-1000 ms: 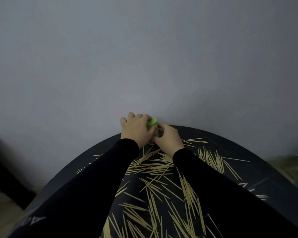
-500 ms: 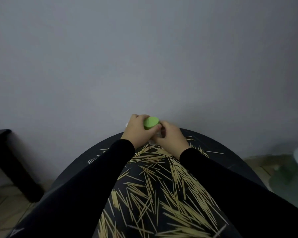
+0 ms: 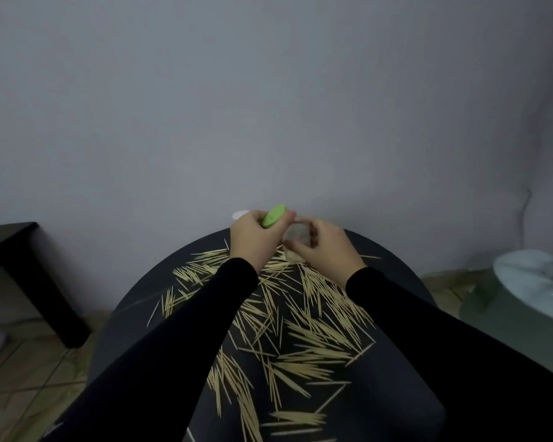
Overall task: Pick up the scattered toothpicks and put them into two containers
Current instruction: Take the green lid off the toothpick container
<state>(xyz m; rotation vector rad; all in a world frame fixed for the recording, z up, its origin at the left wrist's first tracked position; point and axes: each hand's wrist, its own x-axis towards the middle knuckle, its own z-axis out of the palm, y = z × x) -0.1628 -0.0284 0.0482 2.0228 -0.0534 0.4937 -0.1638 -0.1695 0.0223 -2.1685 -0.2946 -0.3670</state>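
green round plastic lid (image 3: 273,215) now lifted off, pinched in left hand (image 3: 253,239); right hand (image 3: 324,250) grips clear small container (image 3: 296,239), ready for toothpicks (image 3: 300,330).

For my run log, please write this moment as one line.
left hand: holds green lid | right hand: on clear container | toothpicks: scattered on table
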